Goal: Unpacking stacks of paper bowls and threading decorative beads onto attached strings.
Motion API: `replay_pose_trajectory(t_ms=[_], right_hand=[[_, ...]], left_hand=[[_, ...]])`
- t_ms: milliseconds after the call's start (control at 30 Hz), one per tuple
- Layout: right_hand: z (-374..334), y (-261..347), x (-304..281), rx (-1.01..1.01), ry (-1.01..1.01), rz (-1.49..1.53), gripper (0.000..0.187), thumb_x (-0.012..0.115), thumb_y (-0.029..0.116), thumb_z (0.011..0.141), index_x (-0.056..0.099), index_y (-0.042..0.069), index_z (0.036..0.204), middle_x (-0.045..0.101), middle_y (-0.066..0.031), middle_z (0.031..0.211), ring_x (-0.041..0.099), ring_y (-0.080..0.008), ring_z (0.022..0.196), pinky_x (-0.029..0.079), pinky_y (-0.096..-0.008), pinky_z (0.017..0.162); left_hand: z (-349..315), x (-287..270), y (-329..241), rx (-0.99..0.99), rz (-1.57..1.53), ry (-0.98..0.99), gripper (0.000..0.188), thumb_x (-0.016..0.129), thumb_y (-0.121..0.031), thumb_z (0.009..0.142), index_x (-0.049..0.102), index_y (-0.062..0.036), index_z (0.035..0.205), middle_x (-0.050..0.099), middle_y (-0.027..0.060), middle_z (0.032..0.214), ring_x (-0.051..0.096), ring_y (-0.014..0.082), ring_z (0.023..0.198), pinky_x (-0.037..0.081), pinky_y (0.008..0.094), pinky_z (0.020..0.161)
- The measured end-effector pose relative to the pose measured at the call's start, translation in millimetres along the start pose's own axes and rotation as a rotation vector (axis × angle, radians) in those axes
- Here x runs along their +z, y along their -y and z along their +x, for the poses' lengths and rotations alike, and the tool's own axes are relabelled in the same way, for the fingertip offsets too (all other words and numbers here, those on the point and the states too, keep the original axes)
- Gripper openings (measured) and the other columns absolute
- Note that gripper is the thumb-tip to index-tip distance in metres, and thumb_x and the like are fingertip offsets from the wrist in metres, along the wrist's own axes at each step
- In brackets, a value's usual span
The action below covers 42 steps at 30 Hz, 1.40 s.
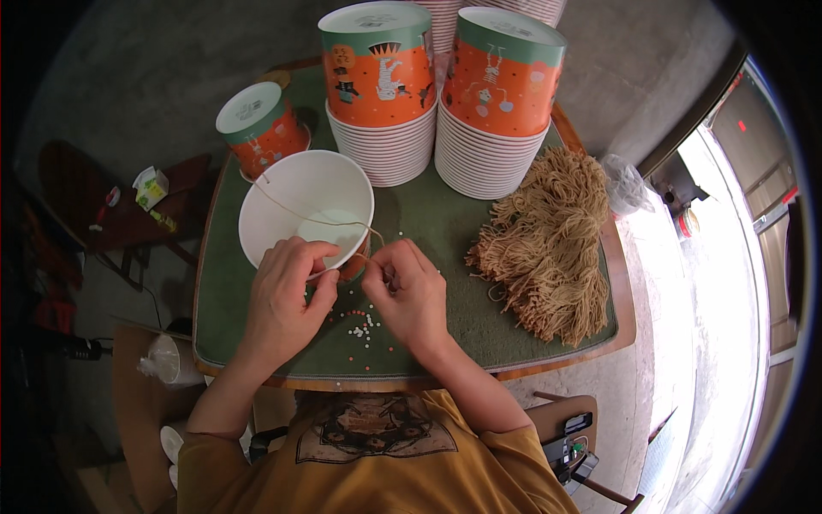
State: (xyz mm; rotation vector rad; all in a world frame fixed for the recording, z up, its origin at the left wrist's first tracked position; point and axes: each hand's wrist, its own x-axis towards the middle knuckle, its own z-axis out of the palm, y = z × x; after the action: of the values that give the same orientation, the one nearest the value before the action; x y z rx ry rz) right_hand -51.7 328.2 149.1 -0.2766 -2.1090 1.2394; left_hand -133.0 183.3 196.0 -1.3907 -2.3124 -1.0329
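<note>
A white-lined paper bucket (287, 210) lies tipped on the table with its mouth toward me. A tan cord (347, 224) runs from the far rim across the mouth to the near rim. My left hand (291, 283) is closed on the near rim, thumb and index finger pinching there. Just right of it, my right hand (406, 291) pinches the cord close to the rim, its other fingers curled in. The orange outer wall of the bucket shows only in a small patch between the hands. My fingers hide the exact spot where cord and rim meet.
Two tall stacks of orange-and-green paper buckets (381, 81) stand upside down at the back, with a shorter one (264, 128) at back left. A heap of tan cords (548, 248) covers the right side. Small white and orange discs (364, 327) are scattered near the table's (462, 343) front edge.
</note>
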Motion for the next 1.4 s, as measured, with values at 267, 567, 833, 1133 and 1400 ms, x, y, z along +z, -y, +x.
replay_pose_trajectory(t_ms=[267,567,833,1133,1400], right_hand=[[0.3,-1.9,3.5,-0.028,0.000,0.018,0.015,0.068,0.006,0.078,0.054,0.006,0.083,0.056,-0.0069,0.076,0.058,-0.0254,0.066,0.049,-0.0364,0.060],[3.9,-3.8,8.1,-0.042,0.022,0.000,0.012,0.067,0.007,0.081,0.057,0.005,0.086,0.057,-0.0086,0.077,0.060,-0.0269,0.069,0.050,-0.0382,0.062],[2.0,-1.6,7.8,0.058,0.090,0.070,0.013,0.067,0.011,0.085,0.058,0.004,0.091,0.065,-0.0087,0.077,0.065,-0.0244,0.067,0.052,-0.0354,0.061],[7.8,2.1,-24.1,0.097,0.189,0.167,0.013,0.064,0.005,0.087,0.057,0.003,0.098,0.061,-0.0070,0.073,0.058,-0.0154,0.060,0.049,-0.0291,0.058],[25.7,4.2,-32.7,-0.421,0.066,-0.172,0.026,0.063,-0.004,0.078,0.057,0.005,0.101,0.061,-0.0096,0.099,0.061,-0.0288,0.086,0.052,-0.0367,0.070]], left_hand=[[-0.5,-1.3,-0.4,-0.012,-0.001,0.041,0.026,0.062,0.004,0.081,0.056,-0.0032,0.105,0.051,0.0094,0.082,0.054,0.0235,0.075,0.045,0.0336,0.068],[29.8,-20.9,5.8,-0.292,-0.220,0.339,0.021,0.052,-0.006,0.094,0.057,-0.0036,0.114,0.062,0.0101,0.088,0.059,0.0205,0.074,0.047,0.0316,0.068],[45.7,-14.4,28.3,-0.351,-0.349,0.605,0.011,0.056,-0.011,0.092,0.056,0.0001,0.094,0.060,0.0050,0.073,0.054,0.0095,0.062,0.045,0.0284,0.058],[46.9,-15.6,21.6,-0.553,-0.749,0.465,0.007,0.053,-0.009,0.095,0.052,-0.0040,0.091,0.061,0.0029,0.093,0.050,0.0033,0.070,0.043,0.0197,0.063],[53.8,-5.1,26.6,-0.542,-1.006,0.454,0.008,0.055,-0.011,0.095,0.053,-0.0029,0.097,0.062,0.0036,0.088,0.056,0.0067,0.075,0.049,0.0228,0.070]])
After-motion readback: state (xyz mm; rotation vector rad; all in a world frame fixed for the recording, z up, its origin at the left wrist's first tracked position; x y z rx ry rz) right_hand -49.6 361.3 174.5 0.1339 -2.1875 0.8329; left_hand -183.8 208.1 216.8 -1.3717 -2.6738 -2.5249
